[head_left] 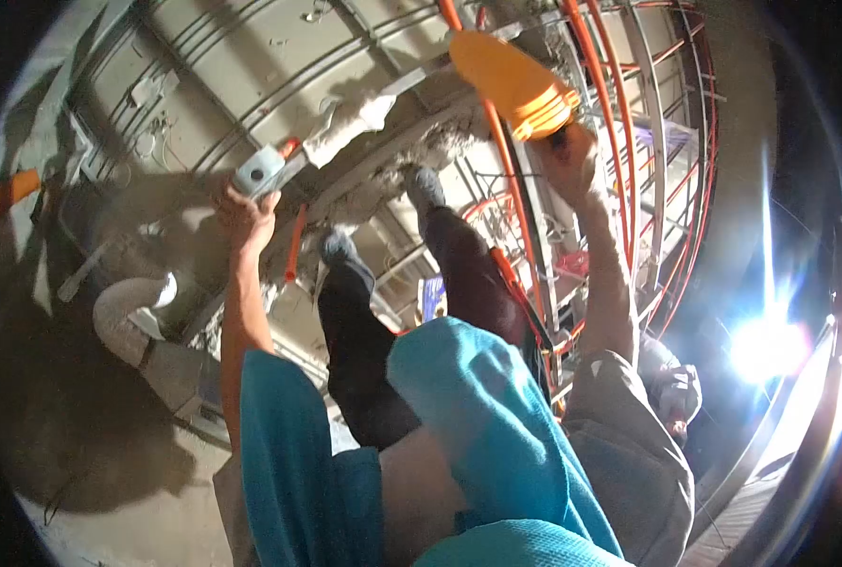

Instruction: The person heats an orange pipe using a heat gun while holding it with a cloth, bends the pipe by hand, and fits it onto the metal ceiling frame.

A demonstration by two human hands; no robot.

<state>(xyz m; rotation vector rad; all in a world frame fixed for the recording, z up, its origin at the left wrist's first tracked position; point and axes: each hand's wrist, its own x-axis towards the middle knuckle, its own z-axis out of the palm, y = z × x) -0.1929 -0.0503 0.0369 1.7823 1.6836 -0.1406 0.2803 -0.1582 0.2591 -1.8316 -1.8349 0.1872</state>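
My left hand (251, 210) is closed around a small grey box (260, 173) with a dark round hole in its face. Just beyond it, a pale ragged piece (350, 130) lies along a metal bar. At the upper right, my right hand (569, 159) grips a smooth orange-yellow object (513, 83) by its ridged end. It is long and rounded; its exact kind is unclear, and my fingers are partly in shadow. Orange conduits (602, 85) run close beside that hand. Teal cloth (477, 397) hangs over my front, above my dark trousers (364, 369).
My feet (427, 189) are among metal channels (251, 118) and broken-edged concrete (430, 146). A curved pale pipe (128, 312) lies at left. A glaring lamp (769, 350) shines at right, near a partly hidden white-and-grey object (676, 389).
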